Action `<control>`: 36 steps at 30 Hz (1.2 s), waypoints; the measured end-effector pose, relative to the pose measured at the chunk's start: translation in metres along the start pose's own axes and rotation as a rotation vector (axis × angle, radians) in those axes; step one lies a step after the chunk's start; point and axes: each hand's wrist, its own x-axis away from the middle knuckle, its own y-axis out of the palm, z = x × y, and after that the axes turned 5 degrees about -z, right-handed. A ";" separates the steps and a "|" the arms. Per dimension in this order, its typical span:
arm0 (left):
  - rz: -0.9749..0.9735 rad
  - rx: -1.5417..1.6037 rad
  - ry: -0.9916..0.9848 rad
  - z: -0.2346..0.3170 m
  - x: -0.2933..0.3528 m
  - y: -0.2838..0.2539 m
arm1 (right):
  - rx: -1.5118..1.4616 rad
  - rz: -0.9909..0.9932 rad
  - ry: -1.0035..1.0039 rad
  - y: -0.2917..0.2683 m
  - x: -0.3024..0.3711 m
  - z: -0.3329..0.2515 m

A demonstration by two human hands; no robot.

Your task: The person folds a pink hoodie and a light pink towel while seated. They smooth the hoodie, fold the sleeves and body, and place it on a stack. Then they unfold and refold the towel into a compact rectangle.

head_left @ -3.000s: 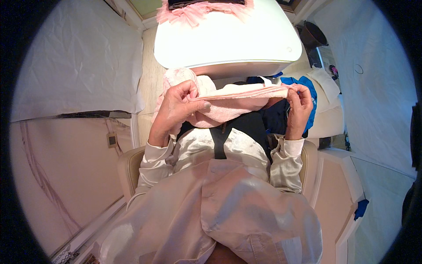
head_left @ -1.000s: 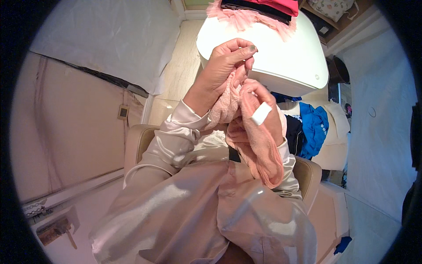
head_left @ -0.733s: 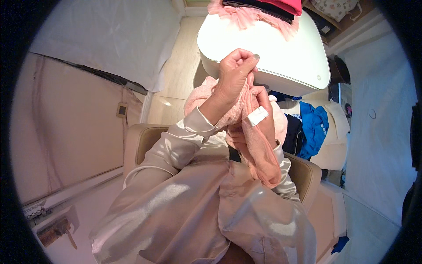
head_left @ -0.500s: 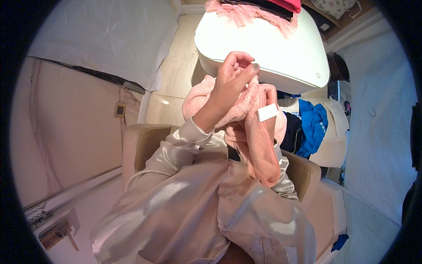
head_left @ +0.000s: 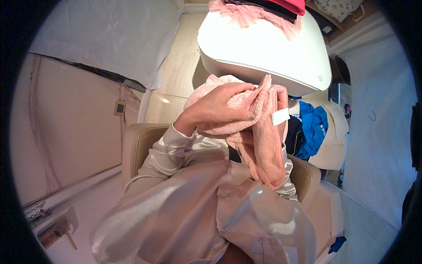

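Room: one white table (head_left: 263, 48) upper centre, two pale sheets (head_left: 105, 39) left and right. One pink towel (head_left: 266, 147) mid-frame; left hand (head_left: 213, 105) clamped on it, right hand (head_left: 281, 100) half hidden, grip unclear.

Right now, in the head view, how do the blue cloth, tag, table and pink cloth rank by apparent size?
1. Table
2. Pink cloth, partly covered
3. Blue cloth
4. Tag
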 end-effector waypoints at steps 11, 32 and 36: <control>0.044 0.574 0.023 -0.023 0.009 -0.021 | -0.006 0.015 0.122 0.000 0.005 -0.004; 0.681 0.191 0.142 -0.017 0.010 -0.055 | 0.318 -0.433 -0.013 0.008 0.004 -0.008; 0.702 0.178 0.108 -0.013 0.004 -0.047 | 0.619 -0.527 -0.154 0.022 0.008 -0.005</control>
